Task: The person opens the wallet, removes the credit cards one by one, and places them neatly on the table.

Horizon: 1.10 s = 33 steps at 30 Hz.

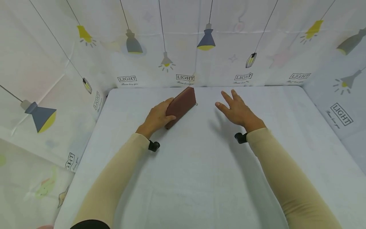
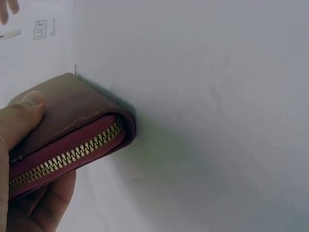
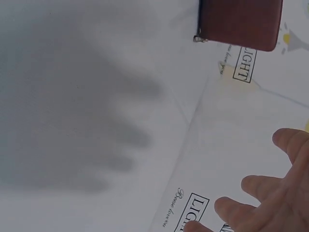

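A brown zip-around wallet [image 1: 183,105] is held tilted near the far edge of the table. My left hand [image 1: 158,117] grips its near left end, thumb on one face and fingers behind. In the left wrist view the wallet [image 2: 72,104] shows a gold-toothed zipper [image 2: 72,153] on dark red fabric, closed along the visible stretch. My right hand [image 1: 236,109] hovers to the right of the wallet, apart from it, fingers spread and holding nothing. The right wrist view shows the wallet's far end [image 3: 239,24] with a small metal zipper pull [image 3: 198,38].
A white-covered table [image 1: 186,184] lies under both hands. Behind it and at the sides hangs a pale curtain [image 1: 177,38] printed with lamps and the word LIGHT. A black rounded object [image 1: 90,224] shows at the bottom left by the left sleeve.
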Available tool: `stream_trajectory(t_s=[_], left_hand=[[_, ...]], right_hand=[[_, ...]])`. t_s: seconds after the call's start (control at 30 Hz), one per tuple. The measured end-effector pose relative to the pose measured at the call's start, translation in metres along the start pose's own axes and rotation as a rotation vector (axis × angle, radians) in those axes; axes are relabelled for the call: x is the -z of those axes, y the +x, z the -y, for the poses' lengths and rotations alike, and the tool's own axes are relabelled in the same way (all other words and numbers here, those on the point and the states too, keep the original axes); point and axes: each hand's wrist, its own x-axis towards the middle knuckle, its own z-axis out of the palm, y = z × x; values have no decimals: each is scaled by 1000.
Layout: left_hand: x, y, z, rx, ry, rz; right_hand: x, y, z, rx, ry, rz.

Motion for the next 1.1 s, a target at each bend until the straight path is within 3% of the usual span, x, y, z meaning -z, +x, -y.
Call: stream_trajectory(t_s=[0.23,0.53,1.1], left_hand=[[-6,-6,-11,-106,38,46],[-11,-11,-28,-189,47,127],[-22,-16,-43,-317,9,162]], right_hand=[[-6,3,0,9,49,-7],[-9,4,-5,61,109,19],[-21,6,-26,61,55,102]])
